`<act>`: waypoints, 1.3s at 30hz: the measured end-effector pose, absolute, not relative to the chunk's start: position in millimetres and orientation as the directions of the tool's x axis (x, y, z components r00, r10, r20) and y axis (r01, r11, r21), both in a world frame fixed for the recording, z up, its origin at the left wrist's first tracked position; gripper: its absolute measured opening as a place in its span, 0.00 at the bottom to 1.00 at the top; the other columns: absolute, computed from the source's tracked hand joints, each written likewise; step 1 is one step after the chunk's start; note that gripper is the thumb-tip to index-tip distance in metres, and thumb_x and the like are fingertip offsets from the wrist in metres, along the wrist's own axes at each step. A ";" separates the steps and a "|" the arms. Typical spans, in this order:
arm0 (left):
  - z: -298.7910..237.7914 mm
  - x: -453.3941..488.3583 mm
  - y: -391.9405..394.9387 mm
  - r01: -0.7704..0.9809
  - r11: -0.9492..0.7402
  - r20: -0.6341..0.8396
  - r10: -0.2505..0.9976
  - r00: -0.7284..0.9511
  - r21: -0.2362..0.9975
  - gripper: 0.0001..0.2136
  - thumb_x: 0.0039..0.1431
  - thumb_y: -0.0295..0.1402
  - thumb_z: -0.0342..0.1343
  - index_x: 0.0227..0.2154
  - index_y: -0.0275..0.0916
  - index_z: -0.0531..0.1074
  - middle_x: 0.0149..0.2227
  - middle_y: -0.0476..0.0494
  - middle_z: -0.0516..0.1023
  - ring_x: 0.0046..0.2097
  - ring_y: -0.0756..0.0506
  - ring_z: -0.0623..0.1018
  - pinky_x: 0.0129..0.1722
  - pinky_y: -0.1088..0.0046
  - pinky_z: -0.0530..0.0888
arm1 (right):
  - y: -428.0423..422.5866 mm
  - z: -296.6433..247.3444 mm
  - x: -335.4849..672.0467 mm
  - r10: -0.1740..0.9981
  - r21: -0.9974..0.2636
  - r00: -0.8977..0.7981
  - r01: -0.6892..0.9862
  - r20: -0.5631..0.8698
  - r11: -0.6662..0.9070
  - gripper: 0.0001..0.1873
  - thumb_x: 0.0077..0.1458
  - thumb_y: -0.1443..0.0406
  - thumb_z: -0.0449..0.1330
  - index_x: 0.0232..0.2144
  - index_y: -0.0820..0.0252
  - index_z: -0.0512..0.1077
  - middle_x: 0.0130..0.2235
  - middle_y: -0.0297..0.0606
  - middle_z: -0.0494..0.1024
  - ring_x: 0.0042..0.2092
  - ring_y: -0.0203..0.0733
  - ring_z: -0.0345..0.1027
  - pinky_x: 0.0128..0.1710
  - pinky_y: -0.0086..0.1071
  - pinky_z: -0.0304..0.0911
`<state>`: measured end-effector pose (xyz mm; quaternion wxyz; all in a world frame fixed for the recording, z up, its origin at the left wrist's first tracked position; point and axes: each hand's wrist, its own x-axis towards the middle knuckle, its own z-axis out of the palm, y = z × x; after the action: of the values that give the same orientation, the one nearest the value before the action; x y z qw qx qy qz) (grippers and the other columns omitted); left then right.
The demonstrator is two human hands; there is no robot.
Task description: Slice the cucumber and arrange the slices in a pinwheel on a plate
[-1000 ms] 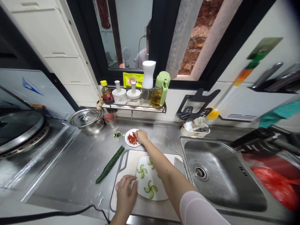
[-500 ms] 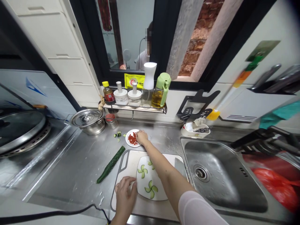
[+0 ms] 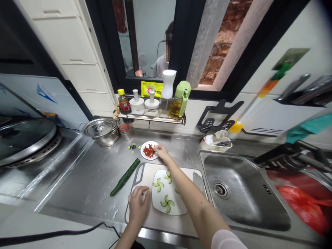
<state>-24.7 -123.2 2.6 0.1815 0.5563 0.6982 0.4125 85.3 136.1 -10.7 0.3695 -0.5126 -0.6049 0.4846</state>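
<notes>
My right hand [image 3: 161,152] reaches forward to a small white dish of red pieces [image 3: 149,150], fingers pinched together at the dish's right edge; whatever they pinch is too small to make out. My left hand [image 3: 137,206] rests with curled fingers on the left edge of a white plate [image 3: 178,207] that lies on a white cutting board [image 3: 145,174]. On the plate lie cucumber slices [image 3: 157,184] set out in pinwheel shapes. A cucumber half [image 3: 125,176] lies on the steel counter left of the board.
A knife blade [image 3: 199,181] lies on the board's right side beside the sink [image 3: 243,197]. A lidded steel pot [image 3: 100,131], cucumber scraps [image 3: 132,146] and a shelf of condiment bottles [image 3: 153,103] stand at the back. A black cable [image 3: 59,235] runs along the front edge.
My right hand stayed at the dish of red pieces, drawing back a little toward its right edge. My left hand kept its place at the plate. The camera shifted slightly.
</notes>
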 end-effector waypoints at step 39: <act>35.0 17.4 -24.8 0.373 -0.034 0.079 0.991 -0.108 0.927 0.12 0.54 0.41 0.54 0.27 0.38 0.75 0.29 0.48 0.74 0.27 0.52 0.65 0.30 0.76 0.64 | -0.5 71.6 178.3 0.893 -0.665 -0.388 0.607 0.229 0.434 0.04 0.56 0.67 0.58 0.31 0.57 0.74 0.43 0.38 0.70 0.50 0.44 0.59 0.52 0.36 0.54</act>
<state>17.4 -24.8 35.0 0.3508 0.5684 0.6000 0.4402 178.3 -0.5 71.6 0.2898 -0.4713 -0.7958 0.2463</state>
